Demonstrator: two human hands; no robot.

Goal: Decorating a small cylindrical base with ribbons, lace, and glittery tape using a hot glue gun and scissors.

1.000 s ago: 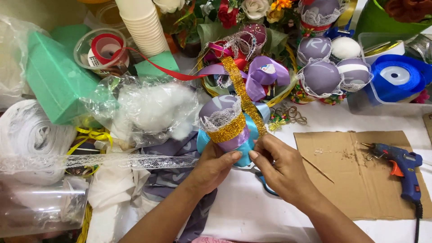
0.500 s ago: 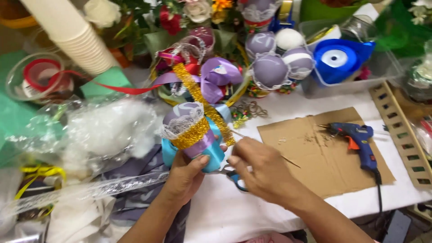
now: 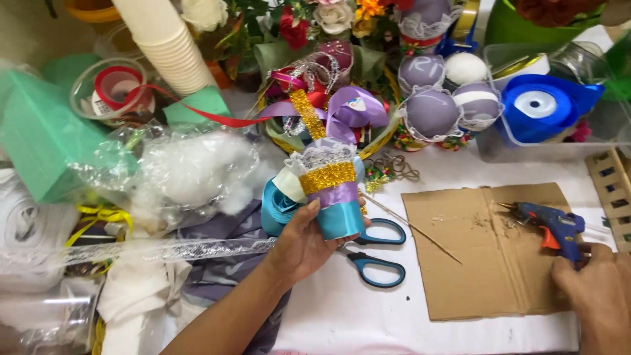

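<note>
The left hand (image 3: pixel 302 240) has its fingers (image 3: pixel 314 209) wrapped around a decorated cup (image 3: pixel 332 194), holding it upright above the surface (image 3: pixel 342 315). Scissors (image 3: pixel 378 253) lie just right of those fingers. The right hand (image 3: pixel 595 289) touches the glue gun (image 3: pixel 549 223) on the cardboard (image 3: pixel 480 263); its fingers curl loosely at the handle, grip not clear.

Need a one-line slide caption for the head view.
Left hand holds a ribbon-wrapped cup above the scissors; right hand grips the blue glue gun on cardboard.
</note>
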